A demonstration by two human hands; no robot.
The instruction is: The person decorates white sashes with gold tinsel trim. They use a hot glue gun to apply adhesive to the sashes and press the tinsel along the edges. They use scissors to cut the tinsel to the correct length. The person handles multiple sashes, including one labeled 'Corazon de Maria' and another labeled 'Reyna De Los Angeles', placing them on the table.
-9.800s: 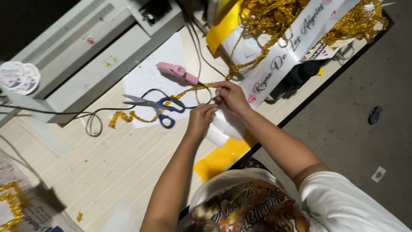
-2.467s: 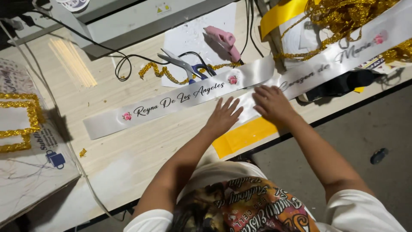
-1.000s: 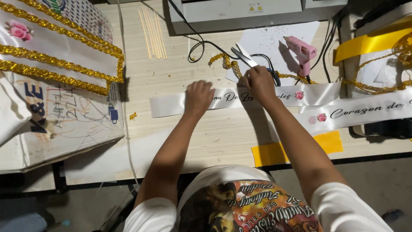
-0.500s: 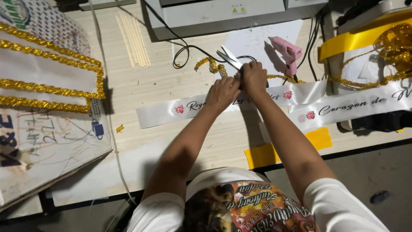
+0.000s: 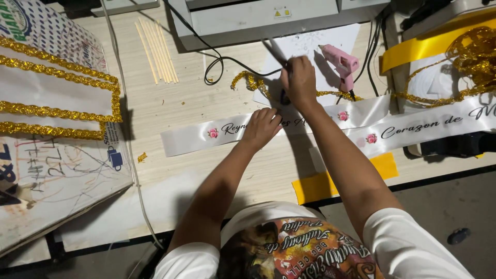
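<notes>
Left hand (image 5: 262, 125) lies flat, open, pinning the white sash (image 5: 206, 135). Right hand (image 5: 298, 81), just beyond the sash, grips scissors (image 5: 283, 95); best keep that ribbon taut.

Left hand (image 5: 262, 125) lies flat, fingers spread; right hand (image 5: 298, 81) is curled closed, arm outstretched.
</notes>
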